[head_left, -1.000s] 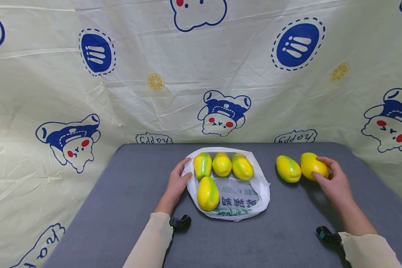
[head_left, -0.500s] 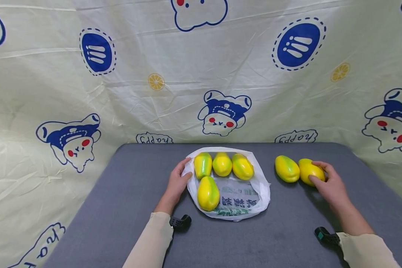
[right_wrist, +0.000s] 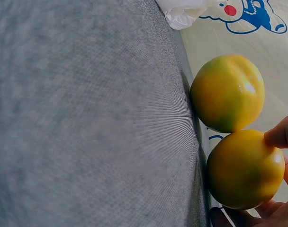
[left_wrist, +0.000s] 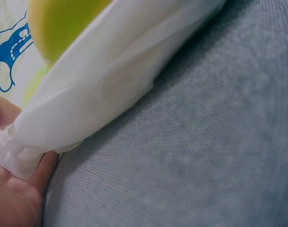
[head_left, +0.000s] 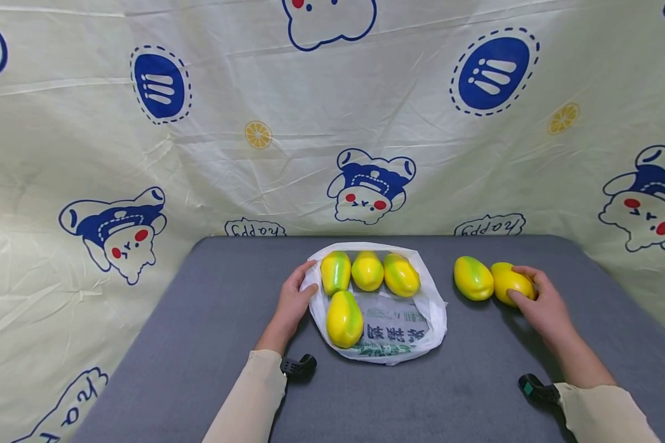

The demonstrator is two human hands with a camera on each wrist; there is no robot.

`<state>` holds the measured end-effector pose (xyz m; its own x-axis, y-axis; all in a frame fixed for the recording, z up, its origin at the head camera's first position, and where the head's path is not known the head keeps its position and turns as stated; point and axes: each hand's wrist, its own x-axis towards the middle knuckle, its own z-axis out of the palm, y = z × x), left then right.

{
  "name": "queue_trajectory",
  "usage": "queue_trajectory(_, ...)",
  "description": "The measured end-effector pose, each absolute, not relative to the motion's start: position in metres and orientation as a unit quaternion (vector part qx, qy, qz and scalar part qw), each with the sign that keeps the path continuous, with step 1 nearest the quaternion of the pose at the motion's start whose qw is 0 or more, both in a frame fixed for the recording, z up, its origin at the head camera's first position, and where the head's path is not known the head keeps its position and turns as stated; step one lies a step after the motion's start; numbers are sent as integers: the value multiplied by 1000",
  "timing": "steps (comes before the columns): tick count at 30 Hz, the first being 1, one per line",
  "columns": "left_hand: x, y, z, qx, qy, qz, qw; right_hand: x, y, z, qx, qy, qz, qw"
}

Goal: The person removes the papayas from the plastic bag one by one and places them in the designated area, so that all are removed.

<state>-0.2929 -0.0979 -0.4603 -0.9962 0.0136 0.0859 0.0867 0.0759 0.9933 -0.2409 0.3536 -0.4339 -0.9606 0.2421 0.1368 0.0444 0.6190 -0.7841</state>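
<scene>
A white plastic bag (head_left: 433, 307) lies with its mouth spread wide, several yellow-green papayas (head_left: 345, 320) inside it. The left hand (head_left: 295, 301) holds the bag's left rim; in the left wrist view the bag's bunched edge (left_wrist: 21, 158) sits between thumb and fingers. To the right of the bag, the right hand (head_left: 544, 306) grips a papaya (head_left: 507, 283) with thumb and fingers around its right side. This papaya rests against another papaya (head_left: 473, 279) on its left, and the right wrist view shows the pair in contact.
A grey cloth-covered table (head_left: 399, 400) bears everything. Behind it hangs a pale curtain (head_left: 310, 184) printed with cartoon figures. Dark wrist devices (head_left: 299, 368) are strapped at both sleeves.
The right hand has brought its papaya down and slightly left against the other loose papaya, which has shifted a little left. The left hand and the bag have stayed in place.
</scene>
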Motion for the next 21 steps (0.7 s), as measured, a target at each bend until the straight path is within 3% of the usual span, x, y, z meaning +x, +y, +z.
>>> queue_trajectory(8, -293, -97, -460, -34, -733, -679, 25, -241, 356, -432, -78, -891, 427, 132)
queue_trajectory(21, -294, -98, -460, -39, -734, -677, 27, -233, 335, -394, -69, -889, 426, 155)
